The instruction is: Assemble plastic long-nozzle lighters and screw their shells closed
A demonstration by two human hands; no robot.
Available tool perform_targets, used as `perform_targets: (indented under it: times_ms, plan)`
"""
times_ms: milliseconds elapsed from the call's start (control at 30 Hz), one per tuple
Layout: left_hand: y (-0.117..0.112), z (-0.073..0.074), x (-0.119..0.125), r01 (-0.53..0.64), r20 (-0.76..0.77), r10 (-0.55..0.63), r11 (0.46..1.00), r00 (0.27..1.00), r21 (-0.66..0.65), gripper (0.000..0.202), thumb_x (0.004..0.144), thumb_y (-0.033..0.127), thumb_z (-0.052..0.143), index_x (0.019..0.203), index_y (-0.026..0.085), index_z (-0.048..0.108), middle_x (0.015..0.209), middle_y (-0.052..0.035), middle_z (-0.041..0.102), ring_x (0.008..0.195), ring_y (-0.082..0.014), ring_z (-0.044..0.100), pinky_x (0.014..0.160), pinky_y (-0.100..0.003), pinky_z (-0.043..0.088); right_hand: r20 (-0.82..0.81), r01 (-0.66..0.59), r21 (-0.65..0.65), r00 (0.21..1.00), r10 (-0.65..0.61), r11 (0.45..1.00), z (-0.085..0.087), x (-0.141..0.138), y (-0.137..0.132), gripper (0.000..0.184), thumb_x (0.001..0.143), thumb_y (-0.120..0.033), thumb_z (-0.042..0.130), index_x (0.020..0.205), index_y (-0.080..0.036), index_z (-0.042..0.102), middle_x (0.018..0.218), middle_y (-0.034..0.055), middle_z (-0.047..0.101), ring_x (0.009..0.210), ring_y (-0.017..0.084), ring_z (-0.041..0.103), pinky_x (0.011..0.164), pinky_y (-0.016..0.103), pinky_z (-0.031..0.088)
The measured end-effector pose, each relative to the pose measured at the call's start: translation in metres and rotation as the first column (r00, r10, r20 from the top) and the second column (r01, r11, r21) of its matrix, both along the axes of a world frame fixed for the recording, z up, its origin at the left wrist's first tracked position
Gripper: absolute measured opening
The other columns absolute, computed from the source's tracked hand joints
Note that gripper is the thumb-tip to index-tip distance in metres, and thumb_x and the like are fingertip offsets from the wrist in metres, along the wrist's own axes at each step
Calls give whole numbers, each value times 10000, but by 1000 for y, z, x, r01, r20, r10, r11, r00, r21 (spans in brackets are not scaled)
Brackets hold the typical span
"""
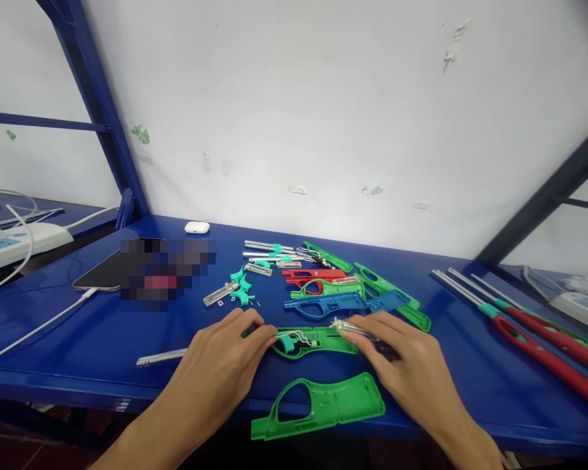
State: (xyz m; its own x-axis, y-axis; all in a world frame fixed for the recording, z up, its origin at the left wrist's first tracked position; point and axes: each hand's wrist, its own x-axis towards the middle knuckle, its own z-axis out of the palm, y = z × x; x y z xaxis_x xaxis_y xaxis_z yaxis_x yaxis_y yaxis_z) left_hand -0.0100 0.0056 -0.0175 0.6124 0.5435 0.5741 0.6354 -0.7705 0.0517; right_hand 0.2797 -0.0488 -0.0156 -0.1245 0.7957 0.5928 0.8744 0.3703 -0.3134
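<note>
Lower centre of frame: left hand [230,352] clamped on the green plastic pistol-shaped half-shell [334,341]; right hand [406,346] pinching a clear plastic, metal-tipped reservoir [357,329]. Apparent step: internal assembly. Next move likely requires aligning reservoir with half-shell cavity.

Hands [228,352] at green casing [340,342], blue table [102,329]

Place: assembly workshop | blue workbench [171,326] | loose plastic shell halves [343,399], teal parts [243,298] | scuffed wall [294,117]
</note>
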Motion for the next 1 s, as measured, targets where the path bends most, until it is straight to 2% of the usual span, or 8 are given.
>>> perform_targets:
  times_ms: [100, 200, 333, 400, 533, 767, 867, 1000]
  plan:
    - [4, -5, -1, 40, 36, -40, 999, 999, -12, 332, 1152, 252, 375, 1278, 216, 679, 1029, -64, 707, 862, -225, 698, 700, -335, 563, -25, -16, 9, 1000, 16, 1000, 2, -4, 0, 259, 1075, -392, 601, 1078, -242, 813, 1000, 61, 804, 844, 215, 788, 765, 311, 613]
    - [5, -10, -2, 17, 52, -15, 999, 999, -43, 329, 1146, 299, 416, 1400, 227, 611, 1168, -98, 697, 1010, -273, 700, 849, -431, 591, -34, -39, 64, 999, 41, 997, 5, -6, 2, 251, 1076, -378, 603, 1071, -233, 809, 972, 67, 801, 835, 212, 783, 749, 306, 611]
    - [1, -4, -1, -3, 82, 5, 1000, 997, -21, 365, 1116, 277, 482, 1476, 236, 530, 1400, -147, 598, 1284, -343, 587, 1037, -558, 509, -3, -98, 49, 995, 98, 994, 15, -14, 7, 245, 1076, -373, 611, 1085, -225, 805, 960, 58, 799, 797, 193, 778, 708, 286, 599]
    - [-1, 3, 1, 30, 118, -29, 1000, 993, -1, 303, 1107, 272, 512, 1404, 241, 563, 1367, -135, 603, 1248, -325, 584, 1027, -537, 494, 10, -137, 22, 991, 136, 990, 21, -21, 11, 252, 1075, -387, 613, 1101, -226, 806, 953, 49, 796, 743, 179, 766, 678, 282, 588]
    - [3, 18, 6, 120, 155, -117, 993, 981, -9, 125, 1111, 313, 549, 1159, 233, 632, 1102, -61, 680, 988, -254, 630, 916, -453, 489, 52, -240, -12, 969, 240, 971, 32, -38, 19, 250, 1072, -398, 620, 1124, -238, 804, 979, 45, 801, 716, 171, 756, 656, 275, 567]
    - [10, 30, -2, 219, 234, -216, 976, 948, 16, 250, 1131, 173, 467, 990, 203, 672, 935, -17, 732, 847, -172, 651, 824, -334, 488, 48, -361, -59, 930, 364, 931, 43, -50, 28, 265, 1078, -413, 607, 1139, -252, 808, 1008, 49, 809, 782, 176, 753, 710, 286, 558]
    - [19, 32, -9, 196, 216, -188, 981, 958, -16, 288, 1140, 221, 457, 983, 205, 698, 938, -14, 754, 852, -165, 677, 827, -317, 510, 57, -338, -74, 938, 342, 938, 46, -54, 37, 252, 1067, -421, 631, 1122, -261, 818, 980, 32, 803, 790, 169, 740, 706, 286, 542]
    - [43, 37, -25, 78, 170, -66, 995, 983, -69, 294, 1117, 301, 502, 947, 208, 723, 920, -30, 758, 855, -203, 679, 792, -333, 520, 157, -206, -106, 963, 221, 973, 51, -68, 60, 276, 1054, -431, 643, 1036, -240, 841, 981, 50, 791, 777, 180, 724, 622, 310, 494]
